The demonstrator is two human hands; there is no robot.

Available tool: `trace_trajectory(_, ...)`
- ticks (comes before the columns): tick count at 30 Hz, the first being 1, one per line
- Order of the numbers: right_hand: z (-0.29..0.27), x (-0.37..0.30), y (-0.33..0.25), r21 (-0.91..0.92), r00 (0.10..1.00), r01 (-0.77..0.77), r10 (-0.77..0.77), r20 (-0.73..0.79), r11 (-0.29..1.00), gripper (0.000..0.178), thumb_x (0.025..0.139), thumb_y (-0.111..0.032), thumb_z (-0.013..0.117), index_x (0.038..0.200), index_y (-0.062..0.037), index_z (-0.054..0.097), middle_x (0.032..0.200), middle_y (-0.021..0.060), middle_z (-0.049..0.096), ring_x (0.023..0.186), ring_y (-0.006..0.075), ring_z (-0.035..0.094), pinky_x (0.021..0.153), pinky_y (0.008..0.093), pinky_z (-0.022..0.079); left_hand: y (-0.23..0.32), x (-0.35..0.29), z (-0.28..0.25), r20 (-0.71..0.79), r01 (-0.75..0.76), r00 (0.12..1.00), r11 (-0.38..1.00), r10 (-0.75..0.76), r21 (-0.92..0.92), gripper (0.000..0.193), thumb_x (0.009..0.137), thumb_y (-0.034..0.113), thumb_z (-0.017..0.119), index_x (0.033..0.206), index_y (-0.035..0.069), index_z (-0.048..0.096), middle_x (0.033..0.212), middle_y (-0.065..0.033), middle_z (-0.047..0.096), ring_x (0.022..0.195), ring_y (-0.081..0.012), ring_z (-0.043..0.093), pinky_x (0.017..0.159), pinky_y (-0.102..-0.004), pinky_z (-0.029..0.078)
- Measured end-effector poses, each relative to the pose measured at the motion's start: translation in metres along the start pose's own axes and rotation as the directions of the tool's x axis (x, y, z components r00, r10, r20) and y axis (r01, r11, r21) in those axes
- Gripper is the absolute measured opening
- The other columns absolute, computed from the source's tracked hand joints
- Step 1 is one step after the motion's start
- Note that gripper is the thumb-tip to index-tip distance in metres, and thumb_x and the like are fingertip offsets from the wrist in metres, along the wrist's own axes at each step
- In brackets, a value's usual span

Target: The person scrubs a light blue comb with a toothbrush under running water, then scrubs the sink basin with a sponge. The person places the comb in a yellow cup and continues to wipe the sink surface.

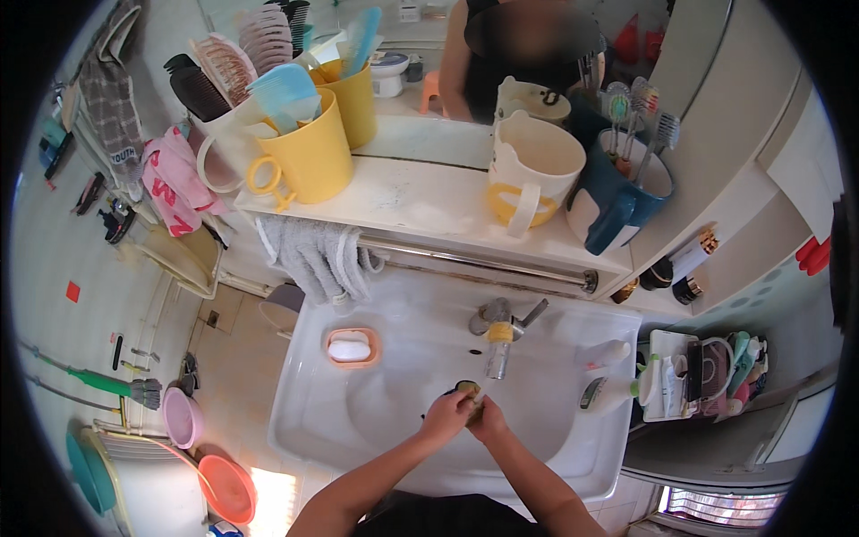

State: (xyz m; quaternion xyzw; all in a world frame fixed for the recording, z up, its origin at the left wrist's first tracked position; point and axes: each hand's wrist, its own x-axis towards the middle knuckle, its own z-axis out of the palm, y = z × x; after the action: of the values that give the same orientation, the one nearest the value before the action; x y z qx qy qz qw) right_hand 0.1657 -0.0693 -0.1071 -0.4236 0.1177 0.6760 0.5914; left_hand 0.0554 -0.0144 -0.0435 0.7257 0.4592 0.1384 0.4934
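Over the basin of the white sink [385,421], both my hands are together below the tap [499,333]. My left hand [447,417] is closed, its fingers round a small dark item with a yellow-green patch [466,387]; its kind is not clear. Against it on the other side, my right hand [488,419] is also closed on the item, and its fingers are partly hidden. A thin pale streak, which looks like water, runs from below the tap's clear spout extension to my fingers.
Left on the sink lies white soap in a pink dish [351,347]. Bottles [605,394] stand on its right rim. Above, a shelf [403,199] bears a yellow mug [313,152], a cream mug [537,152] and a blue toothbrush mug [626,192]. A grey towel [318,255] hangs below.
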Motion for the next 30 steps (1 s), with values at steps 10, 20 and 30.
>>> trace_trajectory(10, -0.015, 0.024, 0.007, 0.269, 0.963, -0.064, -0.011, 0.269, 0.961, 0.032, 0.095, -0.026, 0.031, 0.111, -0.0073, 0.051, 0.106, 0.0053, 0.057, 0.098, 0.0223, 0.055, 0.083, 0.0372, 0.048, -0.044, 0.013, -0.143, -0.328, 0.051, 0.923, 0.778, 0.204, 0.626, 0.069, 0.055, 0.014, 0.08, 0.117, 0.008, 0.051, 0.131, -0.0156, 0.038, 0.122, -0.0351, 0.036, 0.101, -0.0544, 0.023)
trace_trajectory(20, 0.12, 0.077, -0.004, -0.432, 0.693, 0.702, -0.683, 0.231, 0.567, 0.053, 0.088, -0.012, 0.052, 0.136, -0.0108, 0.029, 0.129, 0.0087, 0.039, 0.115, 0.0214, 0.042, 0.097, 0.0313, 0.035, -0.106, 0.048, -0.186, -0.115, -0.002, 0.982, 0.621, 0.149, 0.784, 0.083, 0.048, 0.022, 0.079, 0.119, 0.007, 0.038, 0.112, -0.0145, 0.043, 0.108, -0.0332, 0.041, 0.099, -0.0539, 0.024)
trace_trajectory(30, 0.12, 0.11, 0.006, -0.675, 0.408, 0.313, -0.547, 0.731, -0.668, 0.036, 0.074, -0.003, 0.054, 0.11, -0.0087, 0.054, 0.123, 0.0097, 0.045, 0.103, 0.0366, 0.045, 0.09, 0.0449, 0.037, -0.096, 0.0, -0.191, -0.131, -0.028, 0.981, 0.77, 0.144, 0.638, 0.075, 0.05, 0.016, 0.075, 0.115, 0.005, 0.039, 0.109, -0.0149, 0.041, 0.104, -0.0337, 0.042, 0.087, -0.0435, 0.036)
